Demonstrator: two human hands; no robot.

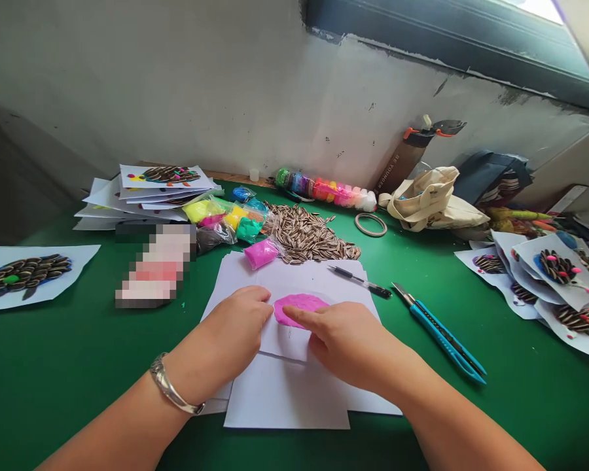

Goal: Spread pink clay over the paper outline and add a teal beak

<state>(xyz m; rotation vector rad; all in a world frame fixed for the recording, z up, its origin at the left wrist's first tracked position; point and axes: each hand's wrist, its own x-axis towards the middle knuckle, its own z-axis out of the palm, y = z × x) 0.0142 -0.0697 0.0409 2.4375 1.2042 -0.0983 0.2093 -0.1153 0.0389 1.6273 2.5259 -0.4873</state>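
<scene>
Clay (300, 301) seems mid-spreading under right hand (349, 337), forefinger extended; left hand (233, 333) curls beside; both pinches unclear; next, press evenly.

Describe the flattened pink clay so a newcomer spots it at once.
On the green table, find the white paper in the middle. The flattened pink clay lies there, touched by the right hand. Unlike the bagged pink lump beyond it, it is bare and spread flat.

Right hand (348, 337) has its index finger on a flat pink clay patch (302, 303) on white paper (289, 399), left hand (238, 320) right beside it. Seed pile (311, 232) behind, blue cutter (446, 340) off right, all on a green surface (525, 405).
</scene>
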